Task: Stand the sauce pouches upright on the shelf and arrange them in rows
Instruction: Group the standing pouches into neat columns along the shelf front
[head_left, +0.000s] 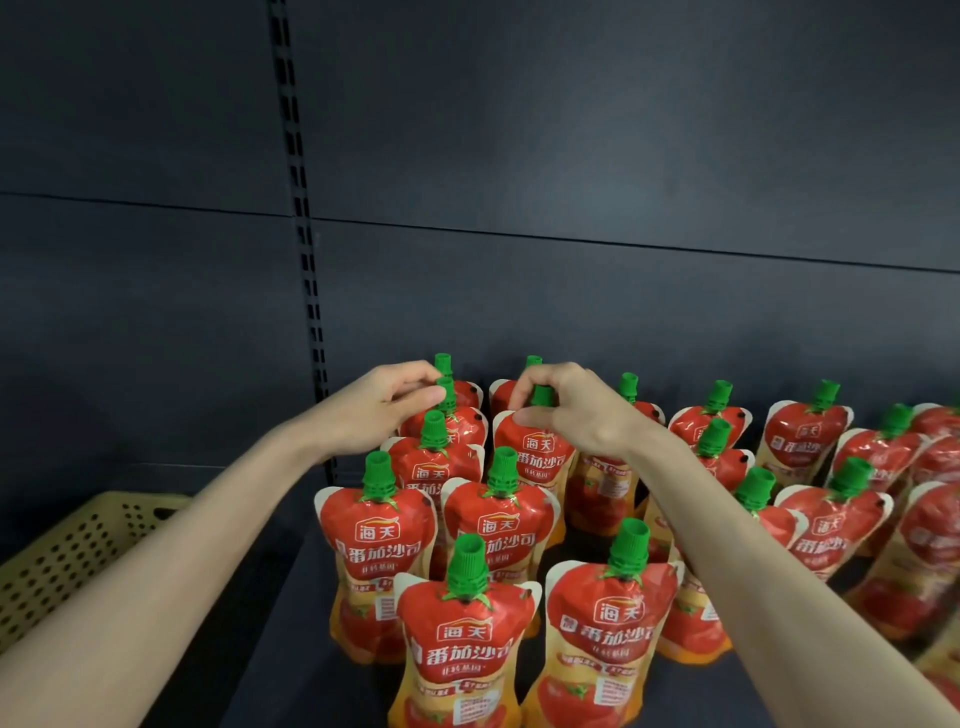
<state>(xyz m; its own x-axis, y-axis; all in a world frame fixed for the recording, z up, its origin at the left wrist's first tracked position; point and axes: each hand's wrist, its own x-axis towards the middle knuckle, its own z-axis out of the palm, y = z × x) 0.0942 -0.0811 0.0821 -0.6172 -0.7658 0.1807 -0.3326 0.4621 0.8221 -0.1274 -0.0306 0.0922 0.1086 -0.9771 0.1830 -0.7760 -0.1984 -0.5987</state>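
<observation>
The left grip (387, 400) pinches the green cap (445, 393) of a sauce pouch (462, 423) near the back. The right grip (571, 410) curls its fingers round another cap (543, 396), on the neighbouring pouch (537, 457) just beside it. Both pouches stand upright among the other pouches (498, 525), set in rows on the dark shelf (291, 675). A beige basket (78, 545) sits at the left.

The right hand (566, 410) covers part of a green cap (543, 396) and most of the pouch (503, 396) behind it. The left hand (384, 402) hides part of a second cap (447, 397). The right arm (753, 545) hides parts of the pouches under it. Far right of that hand, pouches (935, 525) are blurry and cut off. Left of the left hand, the basket (78, 551) is cut off too.
</observation>
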